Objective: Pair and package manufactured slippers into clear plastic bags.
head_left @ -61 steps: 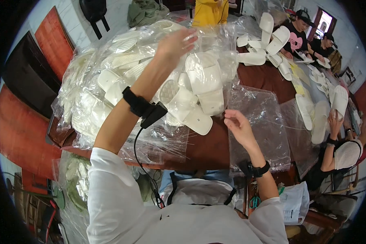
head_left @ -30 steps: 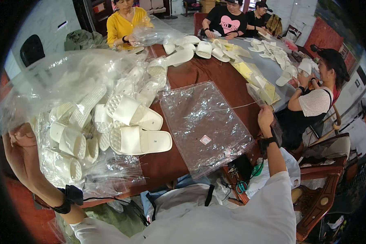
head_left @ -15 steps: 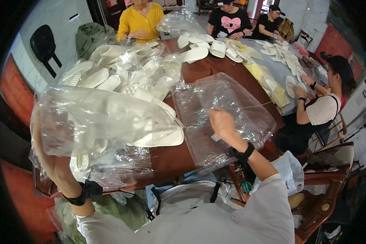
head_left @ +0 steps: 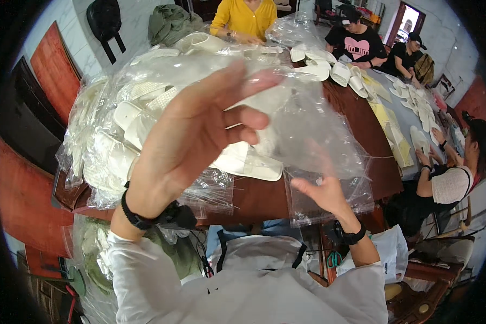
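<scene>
My left hand (head_left: 202,116) is raised over the near side of the table, its fingers apart and loosely bent, the thumb side blurred. Against its fingertips and to their right spreads a clear plastic bag (head_left: 318,124), hazy and hanging in the air. My right hand (head_left: 329,194) is low beside the bag with its thumb stretched out; its fingers show only faintly through the film, reaching upward. Below my left hand a white slipper (head_left: 256,166) lies on the table. More white slippers in clear bags (head_left: 137,116) are heaped to the left.
The dark red table (head_left: 372,135) joins a grey table (head_left: 399,102) bearing white slippers and yellow sheets (head_left: 391,140). Several people sit around them; one on the right handles a slipper. Teal-handled scissors (head_left: 335,259) and a white bag (head_left: 389,254) are near my right side.
My left hand has come away from the bagged slippers at the left and moved right, toward the middle. My right hand has moved slightly right, and a clear bag has risen off the flat stack.
</scene>
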`<state>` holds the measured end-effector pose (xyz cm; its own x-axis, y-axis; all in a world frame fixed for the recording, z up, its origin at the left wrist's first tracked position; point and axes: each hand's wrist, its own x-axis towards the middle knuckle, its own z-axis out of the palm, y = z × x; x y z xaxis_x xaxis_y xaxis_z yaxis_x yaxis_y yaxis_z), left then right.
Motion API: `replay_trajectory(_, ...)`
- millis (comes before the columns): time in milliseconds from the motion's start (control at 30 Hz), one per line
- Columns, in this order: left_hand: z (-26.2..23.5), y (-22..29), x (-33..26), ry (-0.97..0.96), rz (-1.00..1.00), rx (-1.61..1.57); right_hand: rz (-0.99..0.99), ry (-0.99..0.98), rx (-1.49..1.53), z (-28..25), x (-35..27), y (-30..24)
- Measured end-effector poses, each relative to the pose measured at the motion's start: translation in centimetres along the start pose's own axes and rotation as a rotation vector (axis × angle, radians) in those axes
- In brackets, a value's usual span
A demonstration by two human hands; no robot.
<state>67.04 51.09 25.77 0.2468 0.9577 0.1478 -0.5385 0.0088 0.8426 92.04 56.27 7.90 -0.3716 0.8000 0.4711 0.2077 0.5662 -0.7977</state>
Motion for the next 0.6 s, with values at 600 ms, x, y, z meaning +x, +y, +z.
replay_trajectory(600,-8.7,-10.6,7.5,0.336,0.002,0.450,0.588,0.101,0.386,-10.3,-4.2,0.9)
